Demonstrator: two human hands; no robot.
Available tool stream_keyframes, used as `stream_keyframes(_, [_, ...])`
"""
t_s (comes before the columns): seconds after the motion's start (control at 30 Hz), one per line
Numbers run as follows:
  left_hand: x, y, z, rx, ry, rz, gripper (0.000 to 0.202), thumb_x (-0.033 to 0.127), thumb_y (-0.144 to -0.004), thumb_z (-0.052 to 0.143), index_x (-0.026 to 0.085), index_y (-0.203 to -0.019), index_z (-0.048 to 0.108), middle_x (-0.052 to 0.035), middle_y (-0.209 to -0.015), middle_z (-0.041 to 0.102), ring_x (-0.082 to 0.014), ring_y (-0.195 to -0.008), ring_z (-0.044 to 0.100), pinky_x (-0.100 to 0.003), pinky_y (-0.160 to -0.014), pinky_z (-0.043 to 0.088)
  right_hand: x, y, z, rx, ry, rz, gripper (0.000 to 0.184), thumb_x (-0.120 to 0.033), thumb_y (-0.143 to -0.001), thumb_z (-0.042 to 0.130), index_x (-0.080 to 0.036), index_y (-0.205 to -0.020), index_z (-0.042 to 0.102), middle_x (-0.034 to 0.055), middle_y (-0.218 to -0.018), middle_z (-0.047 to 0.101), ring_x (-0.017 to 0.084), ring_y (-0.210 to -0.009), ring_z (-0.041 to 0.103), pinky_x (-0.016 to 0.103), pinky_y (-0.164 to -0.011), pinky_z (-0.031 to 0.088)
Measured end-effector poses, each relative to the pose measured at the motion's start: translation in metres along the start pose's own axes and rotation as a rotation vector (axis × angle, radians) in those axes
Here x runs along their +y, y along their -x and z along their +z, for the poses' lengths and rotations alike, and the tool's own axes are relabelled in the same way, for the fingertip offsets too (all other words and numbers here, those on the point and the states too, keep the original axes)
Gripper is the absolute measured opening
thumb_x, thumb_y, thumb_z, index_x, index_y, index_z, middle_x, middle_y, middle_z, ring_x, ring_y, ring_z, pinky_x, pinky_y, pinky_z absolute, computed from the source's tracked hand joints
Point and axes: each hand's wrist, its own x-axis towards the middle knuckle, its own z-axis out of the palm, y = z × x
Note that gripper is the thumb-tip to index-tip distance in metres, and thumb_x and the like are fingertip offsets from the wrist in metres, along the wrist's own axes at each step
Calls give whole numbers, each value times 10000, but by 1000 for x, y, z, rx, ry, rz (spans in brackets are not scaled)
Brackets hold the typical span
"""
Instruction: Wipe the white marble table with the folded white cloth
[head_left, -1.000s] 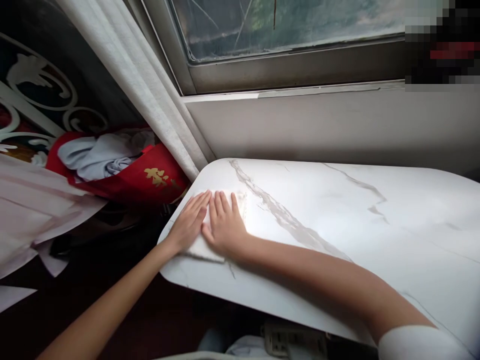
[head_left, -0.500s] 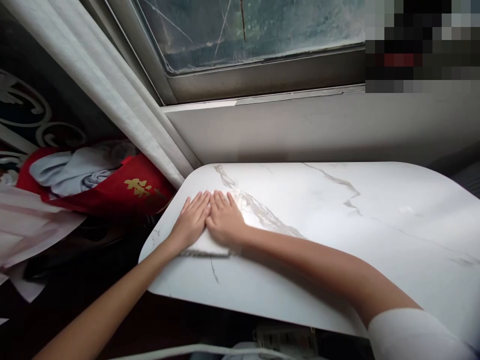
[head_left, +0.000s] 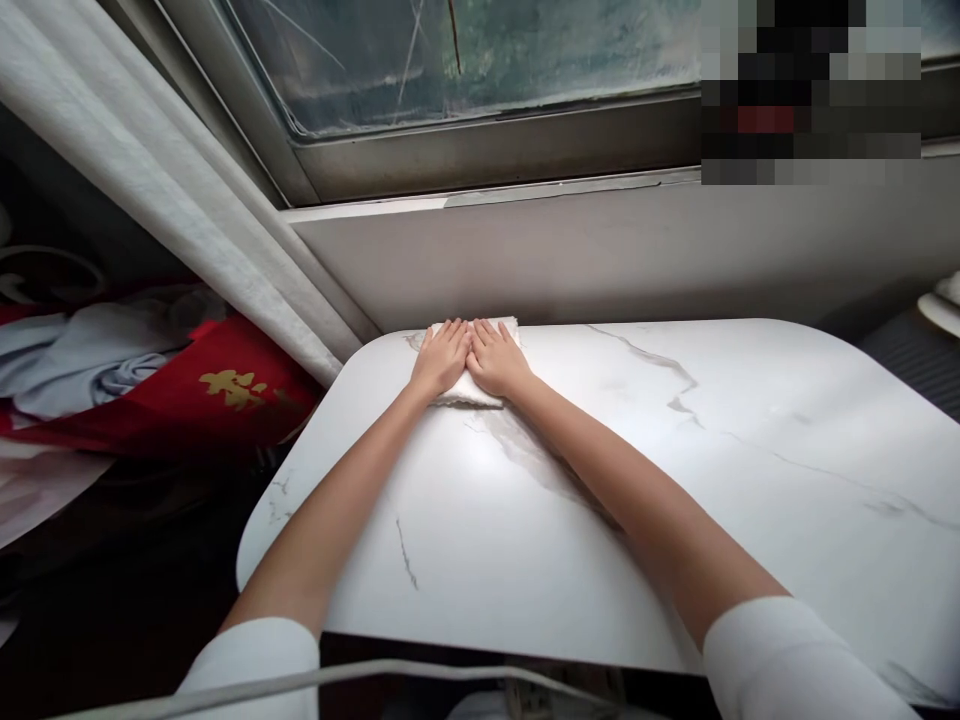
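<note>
My left hand [head_left: 441,357] and my right hand [head_left: 496,357] lie flat side by side, fingers stretched out, pressing on a folded white cloth [head_left: 469,396]. The cloth rests on a white marble-patterned table [head_left: 570,520] at its far edge, close to the wall under the window. Only the cloth's edges show around my hands. Both arms reach straight out across the tabletop.
A grey wall and a window frame [head_left: 487,150] rise right behind the table. A white curtain [head_left: 172,190] hangs at the left. Beside the table's left edge lies a red bag with gold lettering [head_left: 232,385] and grey clothing [head_left: 97,350].
Both hands have slid the cloth away from me, from the table's near-left part to its far edge by the wall. The view has shifted left and back.
</note>
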Motion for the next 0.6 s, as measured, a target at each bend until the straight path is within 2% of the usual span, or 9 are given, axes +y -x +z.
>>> stream_keyframes(0.17, [31,64,-3,13,-33,12,525,291,-983,138,62,-1420,317,-98,-1491,299,-208,-1393,204,-421,-1141,96,-16,63,-15,4,20,-84,562,-263,-929,295,8,-1423,288,181,-1480,302,263,-1384,218,444,-1139,98])
stream_keyframes(0.3, [62,135,-5,20,-13,77,537,300,-987,114,47,-1426,293,-119,-1492,286,-211,-1398,182,-448,-1145,112,-32,135,-35,-10,-28,-174,572,-281,-939,265,9,-1432,260,182,-1488,279,271,-1394,180,471,-1145,100])
stream_keyframes(0.43, [90,205,-9,0,24,210,517,306,-993,163,83,-1457,214,-107,-1515,233,-200,-1404,157,-440,-1143,161,-45,212,-60,-57,-69,-224,580,-300,-950,270,-25,-1456,199,158,-1513,209,254,-1410,98,486,-1154,88])
stream_keyframes(0.53, [106,231,-13,-4,16,310,522,305,-977,267,118,-1462,218,-95,-1514,248,-220,-1399,177,-441,-1135,191,-47,249,-74,-107,-80,-210,581,-298,-955,274,-44,-1467,165,137,-1527,154,233,-1414,43,478,-1159,90])
stream_keyframes(0.6, [112,228,-14,-1,3,322,513,294,-959,309,121,-1442,281,-100,-1491,308,-240,-1383,225,-453,-1123,216,-44,252,-78,-138,-90,-174,582,-314,-960,262,-57,-1471,156,121,-1531,140,217,-1415,42,464,-1161,94])
